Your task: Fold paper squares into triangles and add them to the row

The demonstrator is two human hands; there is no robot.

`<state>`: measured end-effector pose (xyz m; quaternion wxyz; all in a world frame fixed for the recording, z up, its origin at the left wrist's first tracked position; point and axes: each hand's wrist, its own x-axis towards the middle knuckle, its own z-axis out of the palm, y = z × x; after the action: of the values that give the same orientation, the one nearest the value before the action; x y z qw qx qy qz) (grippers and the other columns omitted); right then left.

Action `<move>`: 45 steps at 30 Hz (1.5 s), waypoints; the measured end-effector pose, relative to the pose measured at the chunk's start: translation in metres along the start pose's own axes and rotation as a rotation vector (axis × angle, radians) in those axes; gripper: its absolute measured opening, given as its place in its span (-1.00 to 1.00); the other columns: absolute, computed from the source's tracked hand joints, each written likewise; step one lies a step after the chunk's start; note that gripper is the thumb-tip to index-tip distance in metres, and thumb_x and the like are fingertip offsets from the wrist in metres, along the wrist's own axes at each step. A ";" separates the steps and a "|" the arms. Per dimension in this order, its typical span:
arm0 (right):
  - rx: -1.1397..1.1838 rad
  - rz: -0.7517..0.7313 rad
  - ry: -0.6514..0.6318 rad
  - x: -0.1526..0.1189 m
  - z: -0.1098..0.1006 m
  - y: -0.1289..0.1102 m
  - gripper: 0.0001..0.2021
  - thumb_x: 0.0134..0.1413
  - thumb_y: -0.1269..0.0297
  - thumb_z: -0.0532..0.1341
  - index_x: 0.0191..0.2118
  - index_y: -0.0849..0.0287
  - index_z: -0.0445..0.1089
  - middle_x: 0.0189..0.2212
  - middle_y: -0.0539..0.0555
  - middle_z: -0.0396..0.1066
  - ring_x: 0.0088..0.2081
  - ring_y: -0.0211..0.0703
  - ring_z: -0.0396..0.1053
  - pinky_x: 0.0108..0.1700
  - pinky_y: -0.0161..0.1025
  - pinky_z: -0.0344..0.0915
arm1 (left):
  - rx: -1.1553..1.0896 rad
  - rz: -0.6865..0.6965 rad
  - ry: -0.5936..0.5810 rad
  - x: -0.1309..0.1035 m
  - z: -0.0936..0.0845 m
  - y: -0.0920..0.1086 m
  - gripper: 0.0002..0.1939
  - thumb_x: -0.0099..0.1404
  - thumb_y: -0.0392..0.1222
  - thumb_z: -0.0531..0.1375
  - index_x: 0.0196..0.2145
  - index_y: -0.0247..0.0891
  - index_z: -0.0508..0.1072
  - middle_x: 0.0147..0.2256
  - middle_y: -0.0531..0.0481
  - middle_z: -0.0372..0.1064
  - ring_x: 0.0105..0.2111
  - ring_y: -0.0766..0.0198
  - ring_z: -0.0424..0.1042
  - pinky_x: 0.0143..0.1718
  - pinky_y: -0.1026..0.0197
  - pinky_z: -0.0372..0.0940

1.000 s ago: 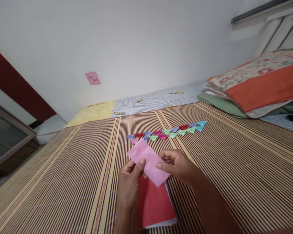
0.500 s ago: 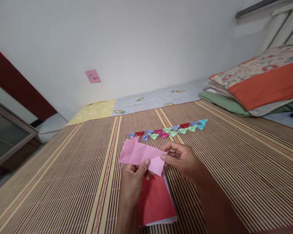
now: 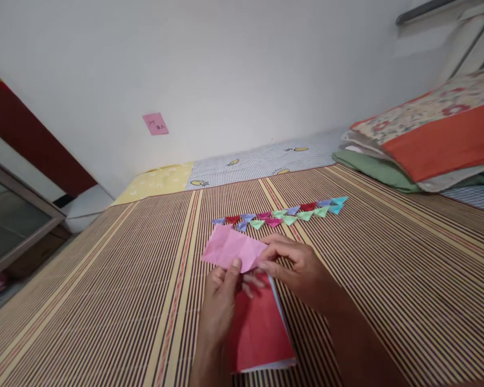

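A creased pink paper (image 3: pixel 232 247) is held up above a striped mat. My left hand (image 3: pixel 223 293) grips its lower edge, thumb on the front and fingers behind. My right hand (image 3: pixel 292 266) pinches the paper's right end, which is partly hidden by the fingers. Under the hands lies a stack of paper with a red sheet (image 3: pixel 260 328) on top. Just beyond the pink paper, small folded triangles (image 3: pixel 289 220) in blue, red, green, magenta and cyan lie in two rows.
The striped mat (image 3: pixel 125 279) covers the bed. Folded bedding (image 3: pixel 447 129) with an orange band is piled at the right. A pink note (image 3: pixel 155 123) is on the wall, and a glass-panelled frame (image 3: pixel 12 215) stands at the left.
The right end of the pink paper has folded in, so the paper looks shorter. My right hand has shifted slightly left along with it, and my left hand still holds the lower edge.
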<state>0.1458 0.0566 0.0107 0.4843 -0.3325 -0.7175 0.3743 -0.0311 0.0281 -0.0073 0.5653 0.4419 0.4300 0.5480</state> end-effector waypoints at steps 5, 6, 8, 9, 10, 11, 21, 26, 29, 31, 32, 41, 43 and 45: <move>-0.071 0.087 0.173 0.001 0.013 -0.001 -0.84 0.22 0.28 0.23 -0.41 0.13 0.40 -0.55 -0.06 0.31 -0.48 -0.23 0.26 -0.41 -0.30 0.20 | -0.073 0.064 0.029 0.000 0.004 -0.001 -0.70 0.30 -0.02 0.31 -0.18 -0.31 0.64 -0.23 -0.20 0.62 -0.31 0.17 0.54 -0.33 0.24 0.36; -0.074 0.101 0.183 0.001 0.015 -0.002 -0.84 0.22 0.27 0.23 -0.41 0.13 0.38 -0.55 -0.06 0.32 -0.49 -0.23 0.26 -0.42 -0.30 0.19 | -0.059 0.074 0.043 0.000 0.005 -0.001 -0.73 0.28 -0.05 0.34 -0.18 -0.30 0.65 -0.24 -0.17 0.61 -0.34 0.21 0.52 -0.33 0.25 0.35; -0.070 0.109 0.180 0.001 0.018 -0.003 -0.84 0.22 0.27 0.22 -0.40 0.12 0.38 -0.53 -0.05 0.37 -0.48 -0.22 0.30 -0.41 -0.29 0.21 | -0.047 0.081 0.088 0.000 0.005 0.001 -0.78 0.24 -0.09 0.37 -0.24 -0.30 0.65 -0.30 -0.11 0.60 -0.42 0.29 0.45 -0.34 0.28 0.33; -0.074 0.105 0.171 0.001 0.018 -0.003 -0.85 0.22 0.28 0.21 -0.40 0.12 0.38 -0.52 -0.04 0.39 -0.47 -0.21 0.31 -0.40 -0.29 0.21 | -0.053 0.080 0.111 0.000 0.005 0.001 -0.79 0.24 -0.09 0.37 -0.27 -0.30 0.65 -0.33 -0.08 0.59 -0.44 0.32 0.42 -0.34 0.29 0.32; -0.086 0.096 0.165 0.001 0.019 -0.003 -0.85 0.22 0.29 0.21 -0.40 0.12 0.38 -0.52 -0.05 0.39 -0.47 -0.22 0.31 -0.40 -0.29 0.20 | -0.062 0.077 0.128 0.000 0.005 0.001 -0.80 0.25 -0.09 0.37 -0.29 -0.30 0.65 -0.35 -0.07 0.58 -0.45 0.34 0.40 -0.34 0.30 0.32; -0.102 0.087 0.166 0.001 0.020 -0.003 -0.86 0.21 0.30 0.22 -0.40 0.12 0.37 -0.53 -0.05 0.37 -0.48 -0.23 0.30 -0.40 -0.29 0.19 | -0.070 0.073 0.138 -0.001 0.005 0.001 -0.80 0.25 -0.09 0.37 -0.30 -0.30 0.65 -0.36 -0.06 0.57 -0.45 0.34 0.39 -0.34 0.30 0.31; -0.141 0.058 0.200 0.002 0.023 -0.001 -0.81 0.16 0.35 0.24 -0.48 0.14 0.36 -0.48 -0.01 0.34 -0.42 -0.22 0.27 -0.36 -0.26 0.17 | -0.148 0.032 0.181 -0.003 0.005 -0.005 -0.77 0.27 -0.05 0.36 -0.30 -0.31 0.63 -0.35 -0.03 0.55 -0.46 0.36 0.36 -0.35 0.30 0.29; -0.044 0.163 0.242 0.002 0.025 -0.001 -0.81 0.12 0.31 0.28 -0.48 0.13 0.32 -0.60 -0.09 0.26 -0.55 -0.29 0.20 -0.48 -0.32 0.13 | -0.145 0.042 0.157 -0.004 0.005 -0.005 -0.80 0.31 -0.08 0.33 -0.32 -0.29 0.62 -0.38 0.00 0.52 -0.47 0.38 0.34 -0.35 0.32 0.28; 0.060 0.195 0.272 0.003 0.027 -0.001 -0.88 0.08 0.31 0.31 -0.36 0.14 0.34 -0.55 -0.08 0.36 -0.51 -0.27 0.32 -0.45 -0.33 0.23 | -0.169 0.037 0.159 -0.004 0.004 -0.006 -0.81 0.31 -0.10 0.33 -0.33 -0.29 0.61 -0.42 0.02 0.50 -0.49 0.39 0.33 -0.38 0.33 0.27; 0.114 0.213 0.264 0.003 0.027 -0.001 -0.83 0.07 0.33 0.32 -0.21 0.15 0.37 -0.53 -0.08 0.41 -0.49 -0.25 0.36 -0.42 -0.32 0.27 | -0.156 0.042 0.167 -0.003 0.003 -0.008 -0.81 0.31 -0.09 0.32 -0.33 -0.29 0.60 -0.48 0.04 0.46 -0.51 0.39 0.31 -0.41 0.34 0.25; 0.137 0.224 0.245 0.004 0.027 -0.002 -0.79 0.07 0.33 0.32 -0.14 0.16 0.38 -0.52 -0.08 0.42 -0.48 -0.24 0.37 -0.41 -0.32 0.28 | -0.140 0.045 0.168 -0.003 0.002 -0.008 -0.80 0.31 -0.09 0.32 -0.33 -0.29 0.60 -0.51 0.05 0.43 -0.52 0.39 0.30 -0.42 0.34 0.24; 0.183 0.239 0.115 -0.001 0.021 0.005 -0.83 0.13 0.21 0.34 -0.39 0.19 0.46 -0.51 -0.04 0.38 -0.48 -0.25 0.27 -0.43 -0.30 0.20 | 0.109 0.074 0.086 -0.003 0.004 0.007 -0.78 0.23 -0.09 0.36 -0.36 -0.33 0.60 -0.51 0.04 0.42 -0.53 0.40 0.24 -0.49 0.37 0.18; 0.153 0.228 0.141 -0.001 0.020 0.009 -0.85 0.16 0.23 0.32 -0.36 0.19 0.47 -0.51 -0.04 0.38 -0.48 -0.23 0.28 -0.42 -0.28 0.21 | 0.108 0.072 0.121 -0.002 0.002 0.010 -0.77 0.22 -0.07 0.36 -0.41 -0.33 0.57 -0.52 0.03 0.44 -0.53 0.40 0.29 -0.49 0.38 0.20; 0.083 0.162 0.197 0.001 0.020 0.009 -0.89 0.18 0.28 0.31 -0.34 0.18 0.48 -0.49 -0.03 0.39 -0.45 -0.20 0.30 -0.38 -0.25 0.23 | 0.072 0.053 0.160 -0.001 -0.002 0.012 -0.71 0.20 -0.01 0.37 -0.44 -0.32 0.54 -0.53 -0.01 0.48 -0.56 0.38 0.35 -0.53 0.38 0.20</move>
<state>0.1280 0.0576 -0.0015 0.5340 -0.4041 -0.6211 0.4073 -0.0354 0.0270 0.0037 0.4983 0.4277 0.4814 0.5805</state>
